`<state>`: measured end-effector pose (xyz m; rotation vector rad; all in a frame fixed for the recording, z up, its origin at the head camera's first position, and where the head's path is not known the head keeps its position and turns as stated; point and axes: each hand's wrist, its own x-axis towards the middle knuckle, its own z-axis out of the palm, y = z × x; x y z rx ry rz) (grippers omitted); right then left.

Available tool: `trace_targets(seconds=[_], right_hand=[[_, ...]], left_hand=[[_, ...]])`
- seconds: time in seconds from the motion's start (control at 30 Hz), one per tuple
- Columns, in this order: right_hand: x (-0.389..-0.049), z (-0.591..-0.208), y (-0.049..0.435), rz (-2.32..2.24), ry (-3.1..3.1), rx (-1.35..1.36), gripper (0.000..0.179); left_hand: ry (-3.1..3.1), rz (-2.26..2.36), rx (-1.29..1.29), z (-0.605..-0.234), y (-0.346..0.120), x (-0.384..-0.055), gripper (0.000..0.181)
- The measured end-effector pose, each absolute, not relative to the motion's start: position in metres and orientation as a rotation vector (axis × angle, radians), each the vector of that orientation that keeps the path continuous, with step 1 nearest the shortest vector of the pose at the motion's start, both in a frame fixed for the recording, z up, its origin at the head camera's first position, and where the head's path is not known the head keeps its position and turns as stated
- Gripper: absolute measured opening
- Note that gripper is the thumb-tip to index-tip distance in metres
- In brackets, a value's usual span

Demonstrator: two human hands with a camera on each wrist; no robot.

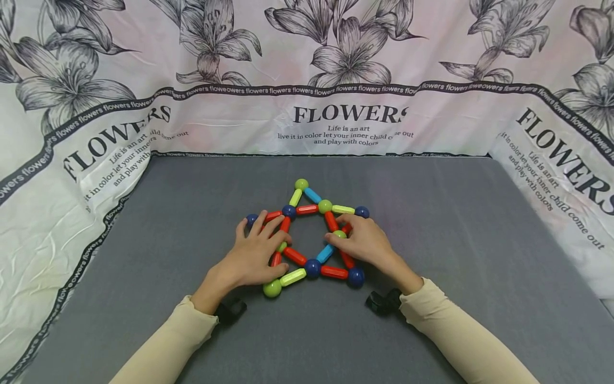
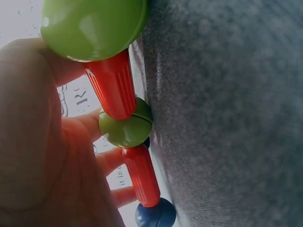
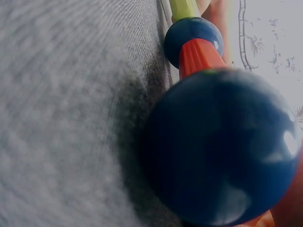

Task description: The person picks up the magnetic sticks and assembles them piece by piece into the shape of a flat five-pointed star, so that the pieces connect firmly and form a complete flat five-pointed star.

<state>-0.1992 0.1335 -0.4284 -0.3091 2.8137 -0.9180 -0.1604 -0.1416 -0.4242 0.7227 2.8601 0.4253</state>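
Observation:
A flat star-like frame of magnetic rods and balls lies on the grey table, with red rods [image 1: 307, 210], blue rods [image 1: 325, 254], yellow-green rods [image 1: 293, 277], dark blue balls [image 1: 313, 268] and green balls [image 1: 325, 206]. Across its left side spreads my left hand [image 1: 256, 250], its fingers apart and touching the rods and balls there. My right hand [image 1: 366, 240] pinches the frame's right side around a green ball [image 1: 339, 234], partly covering the rods beside it. In the left wrist view, fingers reach behind a red rod [image 2: 142, 175]. A dark blue ball [image 3: 222, 146] fills much of the right wrist view.
The grey tabletop [image 1: 192, 213] extends around the frame. A white cloth [image 1: 216, 120] printed with flowers and lettering hangs along the back and sides. Black straps [image 1: 384, 302] show by both wrists.

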Motion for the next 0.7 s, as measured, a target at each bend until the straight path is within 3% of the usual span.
trace_targets(seconds=[0.47, 0.7], right_hand=[[-0.198, -0.426, 0.135, -0.934, 2.796, -0.323, 0.054], [-0.199, -0.427, 0.138, -0.942, 2.775, -0.351, 0.056]], left_hand=[[2.841, 0.513, 0.771, -0.419, -0.150, -0.164, 0.046], [2.834, 0.729, 0.784, -0.413, -0.162, -0.172, 0.022]])
